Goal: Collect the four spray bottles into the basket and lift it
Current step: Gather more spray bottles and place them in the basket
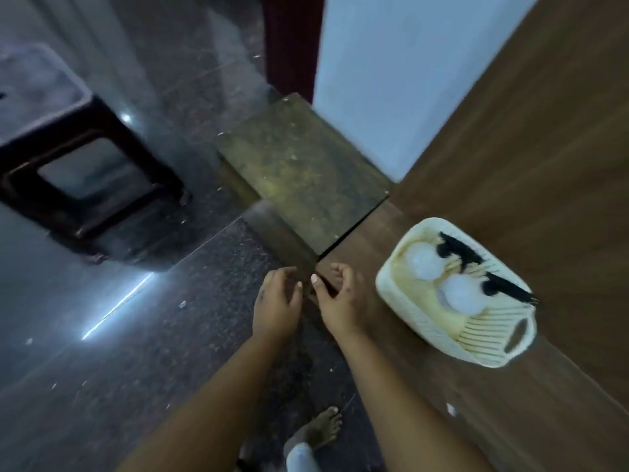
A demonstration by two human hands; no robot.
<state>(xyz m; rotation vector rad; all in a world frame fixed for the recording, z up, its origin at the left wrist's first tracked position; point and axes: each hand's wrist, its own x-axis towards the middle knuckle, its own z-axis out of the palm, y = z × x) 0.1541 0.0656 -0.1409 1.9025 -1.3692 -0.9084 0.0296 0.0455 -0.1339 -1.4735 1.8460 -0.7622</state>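
Dark speckled stone floor [102,352] fills the left half, with a black plastic stool [78,158] standing on it at far left. Frame is motion-blurred. Mid-frame, a worn olive-brown rectangular board [303,172] juts out from the edge of the brown wood-grain tabletop [527,148]. Just below it, both bare hands hover side by side near the table's edge: left hand [277,303] with fingers loosely curled and nothing in it, right hand [335,296] the same, fingers apart and empty. The two thumbs are close but not touching. A bare foot [323,429] shows on the floor at bottom centre. Right of the hands, well clear of them, the cream slatted plastic basket [490,338] sits on the tabletop. Inside it lie two translucent white spray bottles with black trigger heads [442,277], side by side, nozzles pointing right. Can't tell from this view whether more bottles are under them.
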